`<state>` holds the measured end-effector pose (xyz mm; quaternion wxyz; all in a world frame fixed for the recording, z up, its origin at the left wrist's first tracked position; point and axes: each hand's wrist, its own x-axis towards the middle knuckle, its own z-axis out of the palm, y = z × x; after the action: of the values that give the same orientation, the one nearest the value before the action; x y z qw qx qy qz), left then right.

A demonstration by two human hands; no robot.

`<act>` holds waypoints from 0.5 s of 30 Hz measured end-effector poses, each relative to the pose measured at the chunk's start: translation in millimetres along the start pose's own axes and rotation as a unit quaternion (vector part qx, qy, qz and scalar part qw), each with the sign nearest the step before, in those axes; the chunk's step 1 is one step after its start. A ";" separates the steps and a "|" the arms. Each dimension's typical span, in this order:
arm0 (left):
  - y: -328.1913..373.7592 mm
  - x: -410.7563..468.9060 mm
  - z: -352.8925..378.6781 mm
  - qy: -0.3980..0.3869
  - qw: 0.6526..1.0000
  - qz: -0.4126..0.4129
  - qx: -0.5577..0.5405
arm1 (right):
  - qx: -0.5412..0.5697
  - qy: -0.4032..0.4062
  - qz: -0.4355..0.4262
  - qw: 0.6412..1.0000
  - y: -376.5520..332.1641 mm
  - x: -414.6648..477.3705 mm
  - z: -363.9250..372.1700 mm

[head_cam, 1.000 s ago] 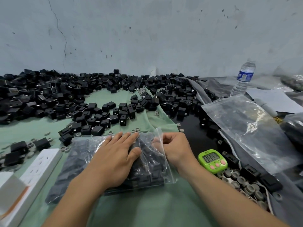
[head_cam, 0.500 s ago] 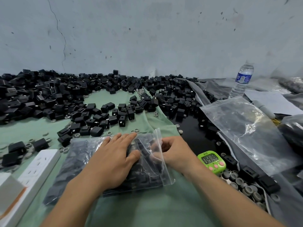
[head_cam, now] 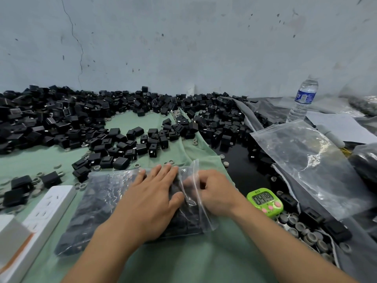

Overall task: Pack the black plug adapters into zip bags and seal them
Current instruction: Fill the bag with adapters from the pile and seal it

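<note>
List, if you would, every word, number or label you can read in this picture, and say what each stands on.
"04": the first two digits on the display of the green digital timer; the last two digits are too blurred to be sure of.
Small marks above that display: too small to read.
White print on the blue label of the clear plastic water bottle: too blurred to read.
White power strip: no legible text.
</note>
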<state>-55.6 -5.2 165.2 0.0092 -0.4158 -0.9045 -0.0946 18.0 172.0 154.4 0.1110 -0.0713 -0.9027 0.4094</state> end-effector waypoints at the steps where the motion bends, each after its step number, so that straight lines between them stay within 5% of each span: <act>1: 1.5 0.5 1.3 -0.010 1.000 0.002 0.010 | -0.007 0.025 0.014 1.000 1.1 -0.2 -4.4; 7: 1.7 2.7 4.9 -0.039 0.999 0.005 0.030 | -0.051 0.207 0.117 0.970 23.6 26.6 -53.3; 15: -1.7 6.0 10.1 -0.030 0.999 0.006 0.029 | -0.337 0.061 0.184 0.922 64.0 134.2 -79.5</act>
<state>-60.1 0.0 155.6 -0.0057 -0.4236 -0.9041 -0.0557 -88.6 300.9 176.1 0.0579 -0.2937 -0.9500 0.0894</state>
